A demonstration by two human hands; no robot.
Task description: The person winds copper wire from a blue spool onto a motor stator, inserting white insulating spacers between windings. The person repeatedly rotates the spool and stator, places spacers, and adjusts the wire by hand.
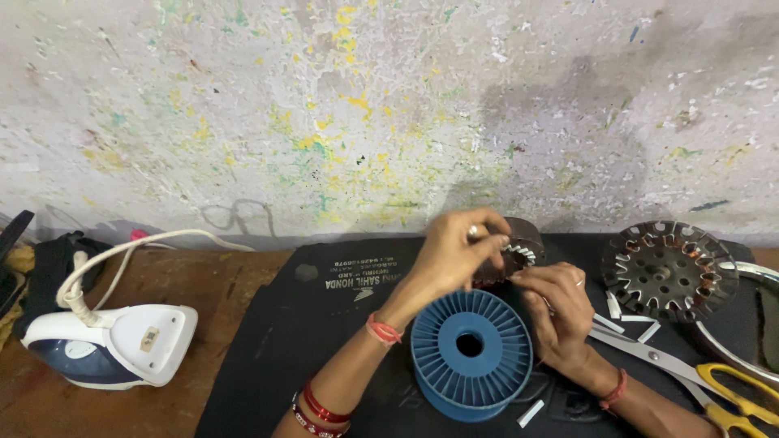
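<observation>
now both hands meet at twelve o'clock above the blue spool (471, 354): the left hand (451, 255) pinches the rim of a dark motor stator (511, 255), the right hand (560, 312) pinches something thin at its lower edge, too small to make out. the stator is mostly hidden; its axis cannot be told. a white printed label (363, 281) sits at ten o'clock on the black mat (268, 349). yellow-handled scissors (714, 389) are cut off at four o'clock.

Both forearms angle in from bottom edge, L hand (454, 255) arched w/ fingers (487, 235) pinched downward, R hand (560, 312) just beside it, fingers curled inward.
</observation>
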